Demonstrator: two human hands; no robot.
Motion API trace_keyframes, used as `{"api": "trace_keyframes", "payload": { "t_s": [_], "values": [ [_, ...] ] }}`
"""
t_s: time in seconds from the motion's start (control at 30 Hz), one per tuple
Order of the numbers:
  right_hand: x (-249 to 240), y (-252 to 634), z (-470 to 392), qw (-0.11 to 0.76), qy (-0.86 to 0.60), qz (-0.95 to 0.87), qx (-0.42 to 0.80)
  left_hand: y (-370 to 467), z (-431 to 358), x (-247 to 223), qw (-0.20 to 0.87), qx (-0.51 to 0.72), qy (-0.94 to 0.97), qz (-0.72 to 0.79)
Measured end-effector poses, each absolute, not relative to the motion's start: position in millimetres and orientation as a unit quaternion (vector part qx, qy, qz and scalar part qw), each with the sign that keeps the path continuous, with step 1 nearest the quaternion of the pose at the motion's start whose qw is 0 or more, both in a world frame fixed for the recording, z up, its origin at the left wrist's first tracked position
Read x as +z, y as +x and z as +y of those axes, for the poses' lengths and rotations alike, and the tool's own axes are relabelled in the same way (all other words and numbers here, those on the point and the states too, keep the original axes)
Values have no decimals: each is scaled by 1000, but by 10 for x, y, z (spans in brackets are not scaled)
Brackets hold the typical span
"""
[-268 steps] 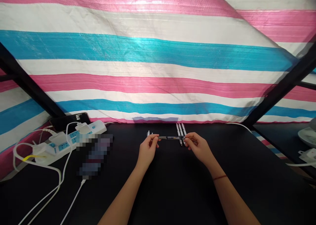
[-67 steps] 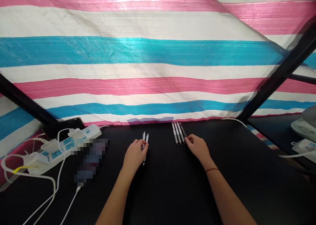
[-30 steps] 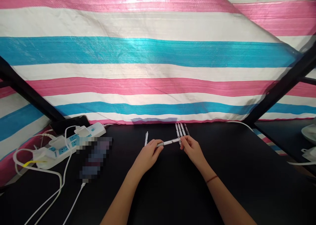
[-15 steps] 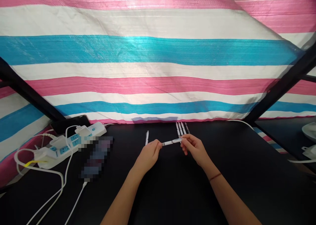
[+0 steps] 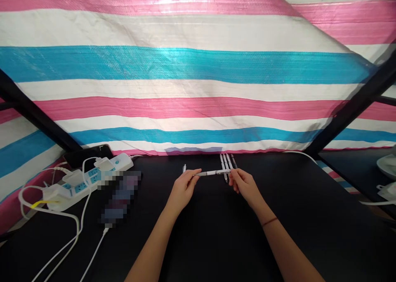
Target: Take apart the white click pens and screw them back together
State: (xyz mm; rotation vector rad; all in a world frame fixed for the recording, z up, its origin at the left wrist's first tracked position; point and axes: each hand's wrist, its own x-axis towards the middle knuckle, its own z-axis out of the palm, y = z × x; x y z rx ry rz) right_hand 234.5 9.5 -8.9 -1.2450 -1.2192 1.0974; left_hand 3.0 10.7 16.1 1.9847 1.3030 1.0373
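Observation:
A white pen [image 5: 212, 173] lies level between my two hands, above the black table [image 5: 210, 232]. My left hand [image 5: 182, 188] pinches its darker left end between thumb and fingers. At the other end, the fingertips of my right hand [image 5: 244, 182] are closed on the pen. Behind my right hand, several pens [image 5: 227, 161] lie side by side, most of them white and the rightmost dark; their near ends are partly hidden. One more white pen [image 5: 185, 167] pokes out behind my left hand, mostly covered by it.
To the left, a white power strip [image 5: 89, 178] carries plugs and looping white cables [image 5: 77, 224]. A blurred phone [image 5: 122, 197] lies beside it, and a dark device [image 5: 88, 155] leans behind. Striped sheeting [image 5: 198, 88] hangs at the back, between black frame bars [image 5: 346, 108].
Both hands have moved slightly apart, the left one leftward. The pen between them has risen a little and turned more level, showing more of its length.

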Motion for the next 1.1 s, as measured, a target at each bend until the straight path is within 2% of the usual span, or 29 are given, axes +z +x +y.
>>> {"api": "trace_keyframes", "payload": {
  "t_s": [0.33,0.6,0.8,1.1],
  "values": [
    [-124,2376,125,522,-548,-482,441,51,111,111,274,391,750,457],
    [-118,2341,118,566,-486,-493,448,41,117,107,271,393,742,471],
    [-128,2388,125,520,-542,-499,433,53,111,114,275,393,736,477],
    [-155,2394,147,523,-547,-470,454,51,110,100,289,394,718,496]
  ]
}}
